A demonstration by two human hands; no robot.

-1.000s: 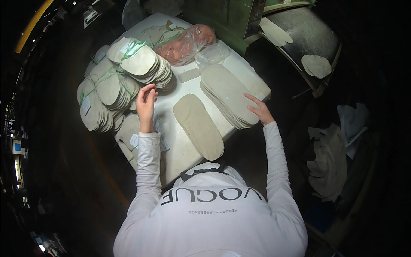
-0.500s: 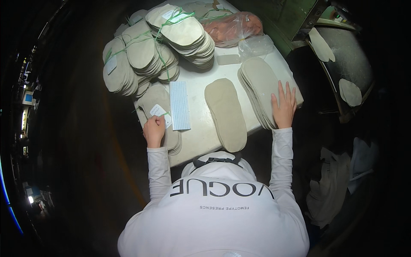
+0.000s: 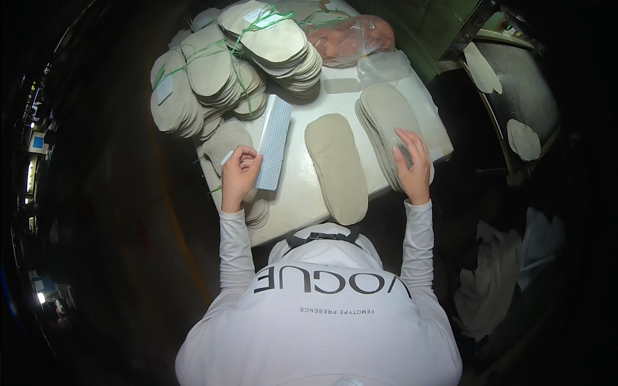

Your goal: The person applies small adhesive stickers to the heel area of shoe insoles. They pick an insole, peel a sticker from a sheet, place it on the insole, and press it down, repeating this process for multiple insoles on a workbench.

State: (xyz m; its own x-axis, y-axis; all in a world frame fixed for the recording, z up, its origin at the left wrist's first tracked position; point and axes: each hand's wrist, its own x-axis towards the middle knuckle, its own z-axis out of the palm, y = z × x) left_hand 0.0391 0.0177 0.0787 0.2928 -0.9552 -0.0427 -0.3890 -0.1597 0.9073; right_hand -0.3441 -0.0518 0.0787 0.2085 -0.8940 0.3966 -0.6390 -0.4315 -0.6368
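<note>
My left hand (image 3: 241,175) is closed, thumb and fingers pinching the left edge of a narrow pad of blue-and-white gridded sheets (image 3: 273,145), which stands slanted. Under that hand lies a stack of beige insole-shaped pieces (image 3: 230,136), with part of a white tag (image 3: 226,157) showing beside the knuckles. My right hand (image 3: 415,166) is open, its fingers apart and slightly bent, over the near right part of another insole stack (image 3: 386,116). Whether its fingertips touch the top piece I cannot tell. Between my hands lies a smaller insole pile (image 3: 337,167).
Large insole bundles (image 3: 270,42) tied with green string crowd the far left of the white table (image 3: 302,209). An orange-brown filled plastic bag (image 3: 354,40) lies at the back. A dark chair (image 3: 518,77) with loose beige pieces stands to the right.
My left hand has moved up and taken hold of the gridded pad, which has tilted. My right hand has shifted left, its fingers now more bent.
</note>
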